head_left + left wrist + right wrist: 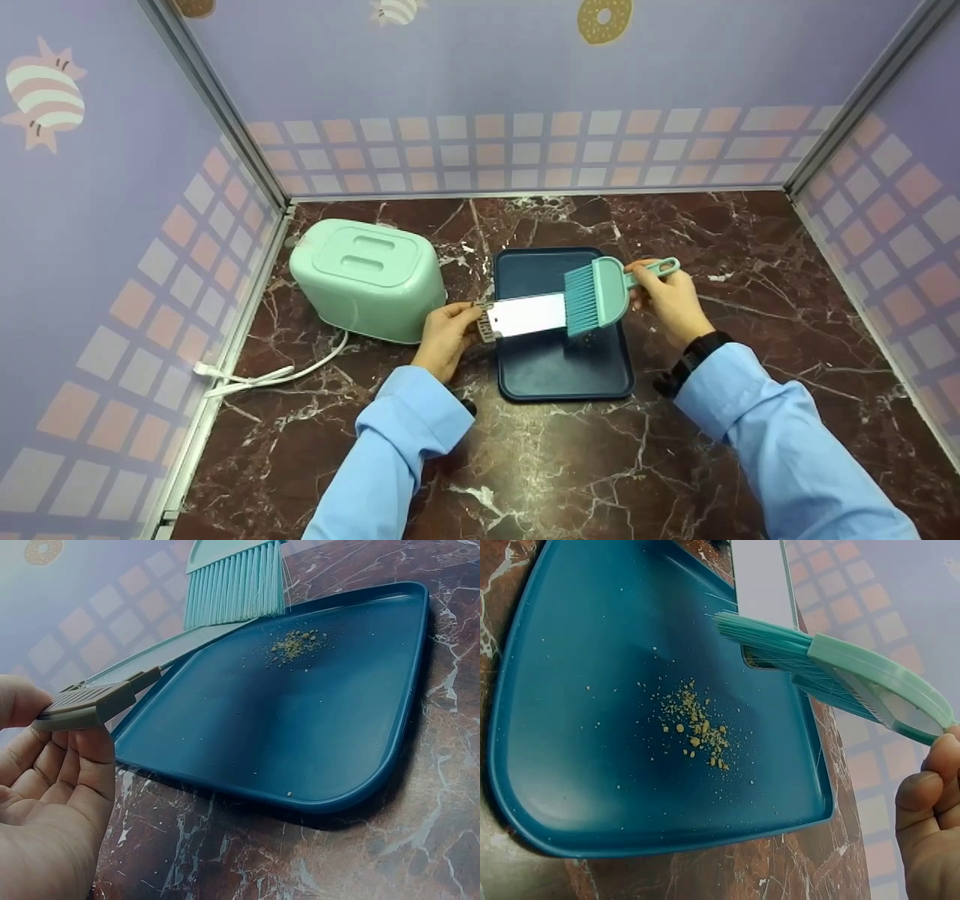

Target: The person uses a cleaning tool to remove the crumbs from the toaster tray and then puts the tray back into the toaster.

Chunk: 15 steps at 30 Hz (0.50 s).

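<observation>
My left hand (444, 337) pinches the slotted brown end of a flat, pale crumb tray (529, 315) between thumb and fingers. My right hand (673, 296) grips the looped handle of a mint-green hand brush (613, 291). The brush's teal bristles (765, 641) lie over the far end of the crumb tray. Both are held above a dark blue rectangular serving tray (562, 379). On that serving tray, a small heap of yellowish-brown crumbs (697, 731) shows in both wrist views, with finer specks scattered around it.
A mint-green toaster (367, 277) stands left of the serving tray, close to the left hand. Its white cord and plug (247, 379) lie by the left wall. Purple panels with a tile pattern (525, 150) enclose the dark marble tabletop (555, 480) at the back and sides.
</observation>
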Each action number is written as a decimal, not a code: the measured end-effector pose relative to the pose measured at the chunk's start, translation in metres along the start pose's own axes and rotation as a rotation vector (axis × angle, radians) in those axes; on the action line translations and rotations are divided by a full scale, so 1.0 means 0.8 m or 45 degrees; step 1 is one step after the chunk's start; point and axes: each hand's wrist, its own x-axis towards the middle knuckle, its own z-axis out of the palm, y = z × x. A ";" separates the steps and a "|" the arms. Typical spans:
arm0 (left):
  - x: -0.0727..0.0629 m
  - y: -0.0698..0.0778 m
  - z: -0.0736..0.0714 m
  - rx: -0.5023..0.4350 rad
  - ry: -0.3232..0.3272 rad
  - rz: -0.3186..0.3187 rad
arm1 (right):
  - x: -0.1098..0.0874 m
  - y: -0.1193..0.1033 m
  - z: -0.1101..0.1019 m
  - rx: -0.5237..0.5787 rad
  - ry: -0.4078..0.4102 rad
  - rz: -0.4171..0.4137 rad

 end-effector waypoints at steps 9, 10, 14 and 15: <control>0.000 -0.001 0.000 -0.004 0.005 0.008 | -0.001 -0.007 -0.006 0.005 0.027 0.025; 0.000 -0.001 0.000 -0.001 0.005 0.007 | -0.001 -0.007 -0.006 0.012 0.039 0.033; 0.000 -0.001 0.000 0.004 0.010 0.000 | -0.003 -0.010 -0.006 0.139 0.095 0.063; 0.000 -0.001 0.000 0.004 0.011 0.001 | -0.003 -0.010 -0.005 0.155 0.113 0.054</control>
